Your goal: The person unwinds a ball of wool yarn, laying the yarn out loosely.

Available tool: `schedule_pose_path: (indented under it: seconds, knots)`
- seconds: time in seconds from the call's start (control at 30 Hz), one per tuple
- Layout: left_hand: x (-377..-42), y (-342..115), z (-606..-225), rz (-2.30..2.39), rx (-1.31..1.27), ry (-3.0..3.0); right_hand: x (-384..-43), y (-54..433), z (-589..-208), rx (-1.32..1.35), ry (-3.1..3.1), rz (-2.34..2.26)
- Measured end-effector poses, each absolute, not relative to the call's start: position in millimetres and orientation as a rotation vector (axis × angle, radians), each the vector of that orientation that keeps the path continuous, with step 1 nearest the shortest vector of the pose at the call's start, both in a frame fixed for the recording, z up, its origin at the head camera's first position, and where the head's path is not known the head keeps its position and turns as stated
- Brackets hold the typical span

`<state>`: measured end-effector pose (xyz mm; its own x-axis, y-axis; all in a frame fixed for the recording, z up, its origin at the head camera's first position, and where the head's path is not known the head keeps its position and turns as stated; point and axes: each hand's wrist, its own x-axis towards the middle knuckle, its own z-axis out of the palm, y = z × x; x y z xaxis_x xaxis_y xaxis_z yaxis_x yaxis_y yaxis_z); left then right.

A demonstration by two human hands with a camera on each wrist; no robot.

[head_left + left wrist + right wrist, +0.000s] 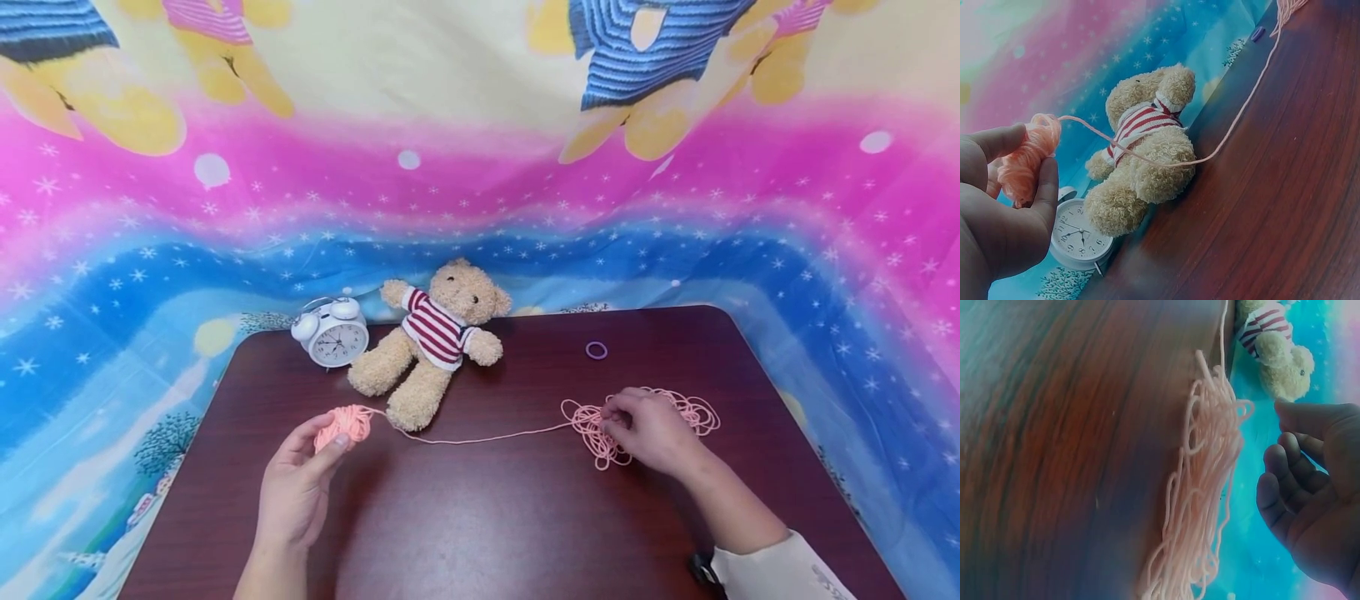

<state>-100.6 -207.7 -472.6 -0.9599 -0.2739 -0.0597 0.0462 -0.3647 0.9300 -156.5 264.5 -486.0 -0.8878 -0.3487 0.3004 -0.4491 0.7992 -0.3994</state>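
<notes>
My left hand (294, 492) pinches a small wound ball of peach yarn (348, 427) between thumb and fingers, raised over the table's left side. From the ball a single strand (480, 439) sags across to a loose, tangled heap of the same yarn (595, 429) on the right. Over that heap hovers my right hand (660, 429), its fingers loosely bent. In the right wrist view nothing lies between the fingertips (1275, 456), and the yarn heap (1204, 481) sits apart from them. The left wrist view shows the ball (1030, 159) between the thumb and fingers.
A teddy bear (438, 333) in a striped shirt leans at the back of the dark table (487, 517). Left of it stands a white alarm clock (337, 340). A purple ring (596, 350) lies behind the yarn heap. Printed cloth (480, 192) surrounds the table.
</notes>
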Motion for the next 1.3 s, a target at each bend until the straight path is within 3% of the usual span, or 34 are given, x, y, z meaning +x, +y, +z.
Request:
schedule_pose_path:
  seconds: [0.8,1.3]
  knots:
    - [-102.5,-176.3,-481.4,-2.462,0.224,-1.758,-152.4,189.5,-499.8,0.506,-2.679,1.245]
    - [-103.7,-154.6,-480.3,-2.468,0.215,-1.841,-148.2,133.6,-503.5,0.646,-2.700,1.390]
